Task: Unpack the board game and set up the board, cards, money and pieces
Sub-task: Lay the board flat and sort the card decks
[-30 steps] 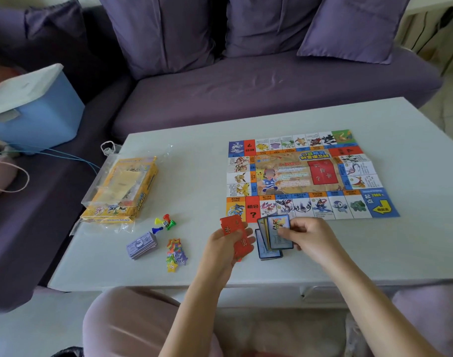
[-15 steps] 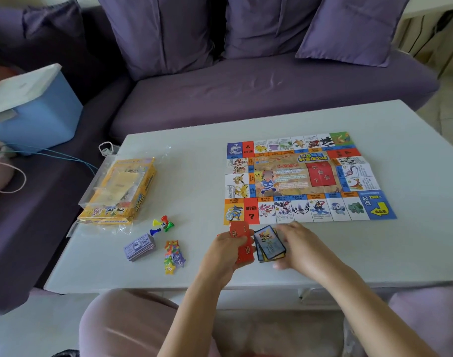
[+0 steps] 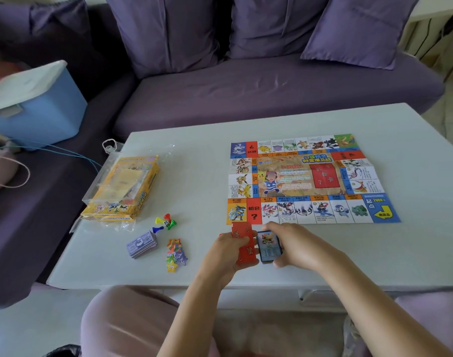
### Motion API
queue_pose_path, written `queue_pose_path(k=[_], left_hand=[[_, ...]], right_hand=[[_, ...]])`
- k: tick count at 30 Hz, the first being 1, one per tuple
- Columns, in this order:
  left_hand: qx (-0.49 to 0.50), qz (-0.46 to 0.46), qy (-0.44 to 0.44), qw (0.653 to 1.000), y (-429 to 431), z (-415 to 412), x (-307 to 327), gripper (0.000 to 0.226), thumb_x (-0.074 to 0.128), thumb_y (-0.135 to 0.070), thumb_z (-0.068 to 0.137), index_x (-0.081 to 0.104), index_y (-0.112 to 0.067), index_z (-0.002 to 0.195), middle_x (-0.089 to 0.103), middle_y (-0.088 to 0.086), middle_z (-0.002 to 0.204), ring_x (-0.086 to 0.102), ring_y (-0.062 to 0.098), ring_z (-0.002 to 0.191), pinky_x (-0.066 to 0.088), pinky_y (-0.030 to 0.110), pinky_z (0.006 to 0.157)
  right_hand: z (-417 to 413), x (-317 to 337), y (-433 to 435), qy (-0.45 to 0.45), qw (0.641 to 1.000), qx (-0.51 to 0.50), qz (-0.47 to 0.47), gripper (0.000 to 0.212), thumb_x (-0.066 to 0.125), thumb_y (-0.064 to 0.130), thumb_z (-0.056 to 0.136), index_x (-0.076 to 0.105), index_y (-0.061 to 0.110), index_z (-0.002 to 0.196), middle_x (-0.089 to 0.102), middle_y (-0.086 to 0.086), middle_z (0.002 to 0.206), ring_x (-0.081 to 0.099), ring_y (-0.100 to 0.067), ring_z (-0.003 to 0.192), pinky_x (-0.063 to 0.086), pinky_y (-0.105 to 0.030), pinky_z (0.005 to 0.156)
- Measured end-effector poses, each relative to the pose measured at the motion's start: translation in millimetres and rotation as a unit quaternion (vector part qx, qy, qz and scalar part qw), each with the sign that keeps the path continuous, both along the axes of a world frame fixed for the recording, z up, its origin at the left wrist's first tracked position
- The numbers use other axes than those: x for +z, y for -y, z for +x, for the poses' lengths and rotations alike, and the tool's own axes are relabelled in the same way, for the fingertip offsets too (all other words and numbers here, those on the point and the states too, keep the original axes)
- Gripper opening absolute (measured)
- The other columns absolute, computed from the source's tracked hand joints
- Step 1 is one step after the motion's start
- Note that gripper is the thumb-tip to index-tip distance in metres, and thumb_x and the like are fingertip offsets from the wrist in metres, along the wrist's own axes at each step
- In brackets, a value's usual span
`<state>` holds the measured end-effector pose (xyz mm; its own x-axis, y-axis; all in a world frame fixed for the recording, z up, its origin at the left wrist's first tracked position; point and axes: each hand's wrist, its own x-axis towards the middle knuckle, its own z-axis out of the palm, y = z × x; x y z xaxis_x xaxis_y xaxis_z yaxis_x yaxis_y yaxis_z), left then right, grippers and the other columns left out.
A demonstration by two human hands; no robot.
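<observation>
The paper game board (image 3: 310, 179) lies unfolded on the right half of the white table (image 3: 199, 181). Just below its near edge my left hand (image 3: 220, 256) grips a stack of red cards (image 3: 242, 243), held upright. Beside it my right hand (image 3: 297, 243) holds a squared stack of blue-bordered cards (image 3: 267, 247). To the left lie a purple wad of play money (image 3: 142, 244), a pile of coloured star tokens (image 3: 176, 255), and plastic pawns with a die (image 3: 166, 222).
The yellow game box (image 3: 122, 189) sits in its clear plastic wrapper at the table's left edge. A purple sofa (image 3: 246, 83) with cushions runs behind the table. A blue lidded bin (image 3: 37, 106) rests on the sofa at left.
The fanned blue cards have been gathered into one neat stack in my right hand. The red stack in my left hand has come up against it.
</observation>
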<state>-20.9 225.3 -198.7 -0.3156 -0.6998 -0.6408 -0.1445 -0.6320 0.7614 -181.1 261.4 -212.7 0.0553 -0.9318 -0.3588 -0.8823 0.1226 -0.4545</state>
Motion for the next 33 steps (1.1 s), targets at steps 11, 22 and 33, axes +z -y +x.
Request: queue_pose_path(k=[11, 22, 33], left_hand=[[0.079, -0.064, -0.052, 0.993, -5, 14, 7, 0.010, 0.055, -0.003, 0.092, 0.064, -0.008, 0.094, 0.069, 0.009, 0.080, 0.064, 0.022, 0.073, 0.051, 0.035, 0.070], [0.108, -0.038, -0.158, 0.981, -4, 20, 15, 0.019, 0.043, -0.003, 0.097, 0.059, 0.003, 0.107, 0.068, 0.020, 0.103, 0.067, 0.027, 0.088, 0.058, 0.033, 0.073], [0.163, -0.075, -0.194, 0.964, -6, 21, 13, 0.015, 0.050, -0.002, 0.093, 0.062, -0.002, 0.102, 0.074, 0.009, 0.087, 0.071, 0.017, 0.078, 0.058, 0.023, 0.064]], right_hand=[[17, 27, -5, 0.143, 0.981, -0.098, -0.089, 0.054, 0.075, 0.051, 0.072, 0.055, 0.027, 0.117, 0.055, 0.012, 0.088, 0.054, -0.002, 0.074, 0.038, -0.014, 0.059], [22, 21, -2, 0.379, 0.887, -0.248, -0.095, 0.013, 0.075, 0.009, 0.079, 0.066, -0.001, 0.078, 0.070, -0.006, 0.068, 0.066, -0.007, 0.053, 0.049, -0.015, 0.053], [15, 17, -3, 0.355, 0.914, -0.184, -0.071, 0.016, 0.064, 0.013, 0.090, 0.066, -0.002, 0.092, 0.072, -0.013, 0.082, 0.067, -0.005, 0.063, 0.053, -0.018, 0.064]])
